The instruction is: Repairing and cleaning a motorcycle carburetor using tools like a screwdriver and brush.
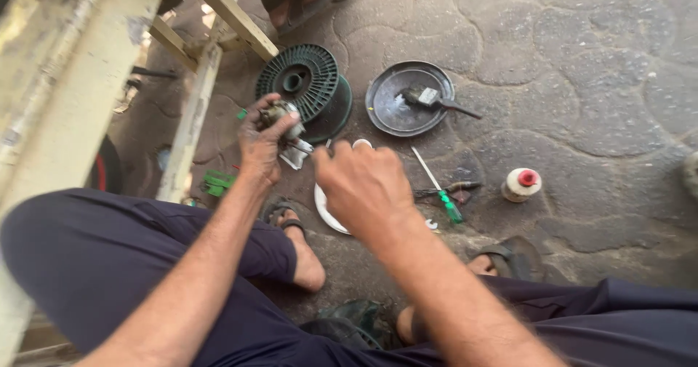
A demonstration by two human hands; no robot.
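Left hand: the left hand [259, 140] was raised above the paved ground, forearm stretched forward from the knee, wrist bent slightly up.
Left fingers: they were curled round a small grimy metal part [282, 116], thumb on one side and the other fingers on the far side, clamping it.
Metal part: it sat in the left hand just in front of the green spool [305, 83], its lower end of pale bent metal hanging toward the white dish [329, 208].
Right hand: the right hand [363, 181] hovered just right of the metal part, back of the hand toward the camera, forearm coming in from lower right.
Right fingers: they were bent downward and drawn together; whether they pinched anything could not be told, as the hand was blurred.
Green spool: a round ribbed dark green reel, lying flat on the ground beside a pale wooden frame [193, 112].
Dark pan: a round shallow pan [407, 99] just right of the spool, with a brush [436, 99] laid across it.
Screwdriver: a green-handled screwdriver [438, 189] lay right of the spool and below the pan.
Bottle: a small pale bottle with a red cap [521, 184] stood well right of the spool, beyond the screwdriver; its label was not readable.
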